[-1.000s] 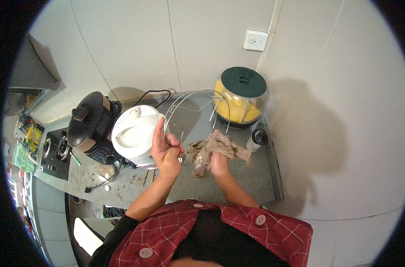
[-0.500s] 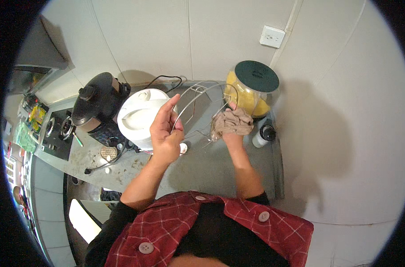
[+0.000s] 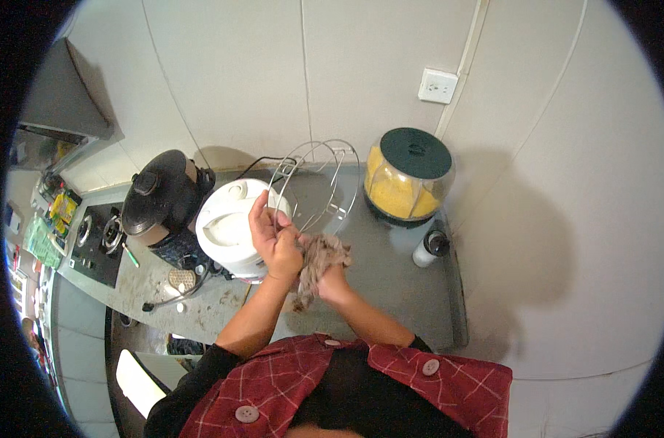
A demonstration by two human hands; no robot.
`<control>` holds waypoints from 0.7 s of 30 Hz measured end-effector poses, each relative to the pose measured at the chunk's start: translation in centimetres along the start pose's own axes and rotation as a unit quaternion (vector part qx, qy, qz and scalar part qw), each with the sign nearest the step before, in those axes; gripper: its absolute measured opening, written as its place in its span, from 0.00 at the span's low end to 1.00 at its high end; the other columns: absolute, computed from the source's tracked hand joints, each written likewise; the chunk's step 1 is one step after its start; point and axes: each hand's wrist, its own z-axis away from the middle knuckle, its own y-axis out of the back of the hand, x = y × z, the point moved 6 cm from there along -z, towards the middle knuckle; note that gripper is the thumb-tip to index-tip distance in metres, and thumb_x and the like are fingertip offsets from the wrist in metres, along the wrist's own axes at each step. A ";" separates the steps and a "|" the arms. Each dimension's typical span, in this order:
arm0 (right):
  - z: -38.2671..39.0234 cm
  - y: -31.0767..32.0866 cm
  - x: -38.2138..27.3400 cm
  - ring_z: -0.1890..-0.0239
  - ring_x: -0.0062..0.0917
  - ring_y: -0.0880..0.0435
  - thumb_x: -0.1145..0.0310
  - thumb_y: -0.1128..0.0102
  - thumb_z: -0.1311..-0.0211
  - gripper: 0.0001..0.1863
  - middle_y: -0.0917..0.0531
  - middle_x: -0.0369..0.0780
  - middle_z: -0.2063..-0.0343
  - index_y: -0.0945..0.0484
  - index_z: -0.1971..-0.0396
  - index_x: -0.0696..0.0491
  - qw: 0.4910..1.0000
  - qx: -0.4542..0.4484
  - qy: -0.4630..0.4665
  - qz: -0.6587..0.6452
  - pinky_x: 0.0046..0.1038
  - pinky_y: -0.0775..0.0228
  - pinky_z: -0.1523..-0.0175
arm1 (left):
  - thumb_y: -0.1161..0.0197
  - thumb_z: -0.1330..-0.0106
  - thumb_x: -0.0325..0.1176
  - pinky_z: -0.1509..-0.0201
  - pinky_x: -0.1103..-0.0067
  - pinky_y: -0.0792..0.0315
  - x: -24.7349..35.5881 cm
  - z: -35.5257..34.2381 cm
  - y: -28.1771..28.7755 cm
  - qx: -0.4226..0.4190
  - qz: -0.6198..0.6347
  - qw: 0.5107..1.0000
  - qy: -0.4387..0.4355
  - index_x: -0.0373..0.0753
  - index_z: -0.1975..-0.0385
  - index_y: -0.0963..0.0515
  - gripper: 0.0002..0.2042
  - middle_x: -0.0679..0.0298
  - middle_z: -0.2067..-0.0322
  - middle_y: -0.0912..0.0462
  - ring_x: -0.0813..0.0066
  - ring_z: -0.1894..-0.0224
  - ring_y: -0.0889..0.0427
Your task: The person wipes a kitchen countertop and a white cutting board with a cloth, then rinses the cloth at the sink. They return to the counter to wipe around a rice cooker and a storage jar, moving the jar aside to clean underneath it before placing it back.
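My left hand (image 3: pixel 276 250) grips a shiny wire rack (image 3: pixel 337 211) made of round hoops joined by bent rods, held up over the counter. A crumpled grey-brown cloth (image 3: pixel 324 257) is bunched in my right hand (image 3: pixel 333 284). That hand is right beside the left one, with the cloth pressed against the lower end of the rack. The cloth covers most of my right fingers and hangs down toward the counter.
Left of my hands stand a white lidded container (image 3: pixel 229 232) and a black cooker (image 3: pixel 160 196) with its cord. A clear jar (image 3: pixel 407 191) of yellow contents and a black-topped bottle (image 3: pixel 425 254) stand right on the grey counter (image 3: pixel 397 299). Further left is a gas stove (image 3: pixel 97 252).
My right hand and the cloth have moved left and nearer to me, from the rack's far right side to beside my left hand. The rack has tilted more upright.
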 end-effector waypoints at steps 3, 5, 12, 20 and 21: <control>4.1 3.1 0.3 0.52 0.29 0.24 0.58 0.51 0.34 0.21 0.22 0.39 0.53 0.29 0.45 0.52 0.712 -0.309 0.144 0.613 0.30 0.33 0.44 | 0.50 0.49 0.19 0.82 0.87 0.37 -0.1 -2.7 -0.6 0.009 0.041 0.999 0.016 0.34 0.39 0.41 0.31 0.67 0.77 0.33 0.82 0.82 0.35; 6.5 6.5 2.0 0.50 0.33 0.25 0.59 0.47 0.38 0.22 0.23 0.40 0.51 0.29 0.46 0.51 0.514 -0.342 0.169 0.768 0.34 0.36 0.41 | 0.50 0.47 0.20 0.83 0.86 0.38 -0.1 -5.2 -1.3 0.041 0.073 0.992 0.089 0.34 0.39 0.41 0.30 0.66 0.77 0.33 0.81 0.82 0.34; 10.8 7.5 -5.9 0.53 0.36 0.26 0.59 0.50 0.38 0.19 0.24 0.44 0.56 0.27 0.51 0.52 0.605 -0.289 -0.040 0.741 0.37 0.32 0.45 | 0.44 0.34 0.36 0.74 0.77 0.29 -9.7 -8.6 -12.9 -0.050 0.154 0.873 0.461 0.34 0.45 0.38 0.22 0.56 0.68 0.29 0.69 0.75 0.26; 10.6 8.2 -7.7 0.49 0.37 0.26 0.58 0.47 0.40 0.22 0.25 0.45 0.51 0.29 0.47 0.51 0.588 -0.254 -0.091 0.763 0.36 0.33 0.44 | 0.43 0.35 0.40 0.79 0.69 0.27 -17.4 -7.5 -24.4 -0.110 0.034 0.862 0.494 0.27 0.60 0.33 0.18 0.53 0.73 0.28 0.61 0.76 0.24; 10.2 8.4 -7.5 0.49 0.37 0.26 0.58 0.48 0.40 0.22 0.25 0.45 0.50 0.30 0.47 0.50 0.589 -0.251 -0.087 0.763 0.36 0.33 0.43 | 0.43 0.36 0.39 0.80 0.69 0.27 -18.1 -8.1 -24.6 -0.128 -0.008 0.873 0.470 0.27 0.61 0.32 0.17 0.54 0.75 0.28 0.61 0.77 0.24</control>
